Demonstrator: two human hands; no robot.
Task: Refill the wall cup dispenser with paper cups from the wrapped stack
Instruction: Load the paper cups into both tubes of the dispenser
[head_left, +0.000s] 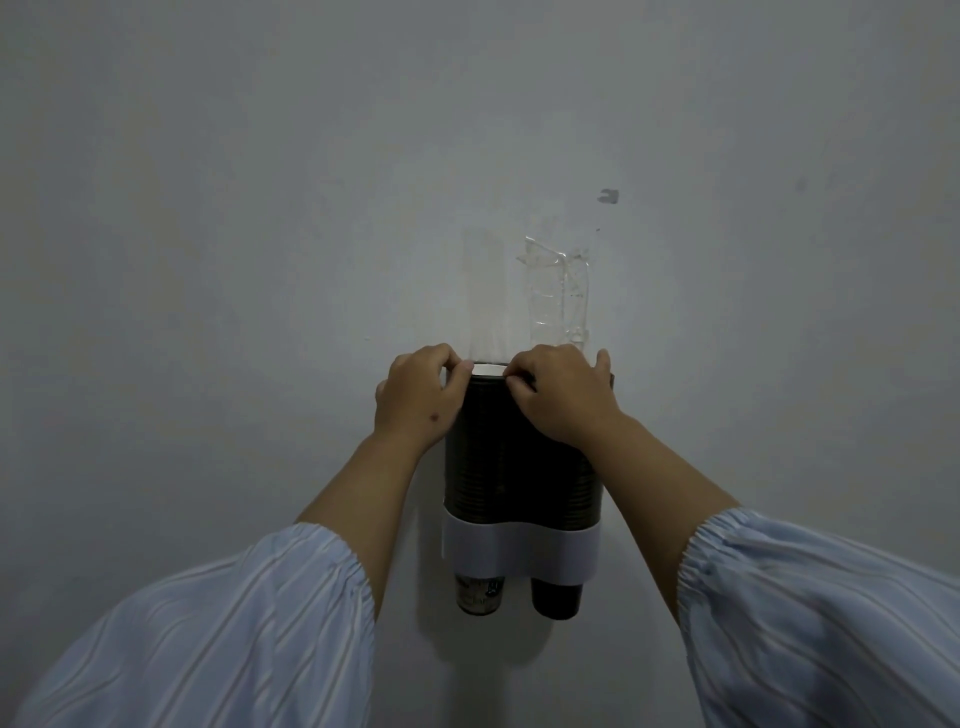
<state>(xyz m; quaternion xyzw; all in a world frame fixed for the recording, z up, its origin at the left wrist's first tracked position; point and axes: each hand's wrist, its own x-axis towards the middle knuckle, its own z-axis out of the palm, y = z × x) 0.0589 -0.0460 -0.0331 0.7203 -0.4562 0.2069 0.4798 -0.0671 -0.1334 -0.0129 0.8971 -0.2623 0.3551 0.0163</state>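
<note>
- Sleeves (249, 639): pale blue, striped, gathered at the cuff; nearest to the viewer, both forearms raised toward the wall.
- Left hand (418, 397): fingers curled, thumb and fingertips pinched at the white rim (488, 369) of the left cup stack, apparently on the wrapper edge there; what exactly is pinched is too small to tell.
- Right hand (563, 397): clenched in the same manner on the rim's other side, its back covering the top of the right stack.
- Left cup stack (480, 452): dark, ribbed paper cups, standing upright between and below the two hands, seated in the dispenser.
- Dispenser (519, 553): white double band on the wall, well below the hands; one printed cup bottom (479, 595) and one plain dark cup bottom (557, 597) poke out underneath.
- Clear wrapper (485, 296): thin film rising above the left hand's fingertips; a second, crumpled sleeve (558, 291) stands above the right hand.
- Wall (260, 208): grey, farthest, with a small mark up and to the right.
- Risk: pulling the film upward may drag the top cups out with it, since it clings to the rim.
- Risk: a torn film could leave scraps trapped among the cups.
- Risk: a hard tug may, I judge, loosen the wall mount.
</note>
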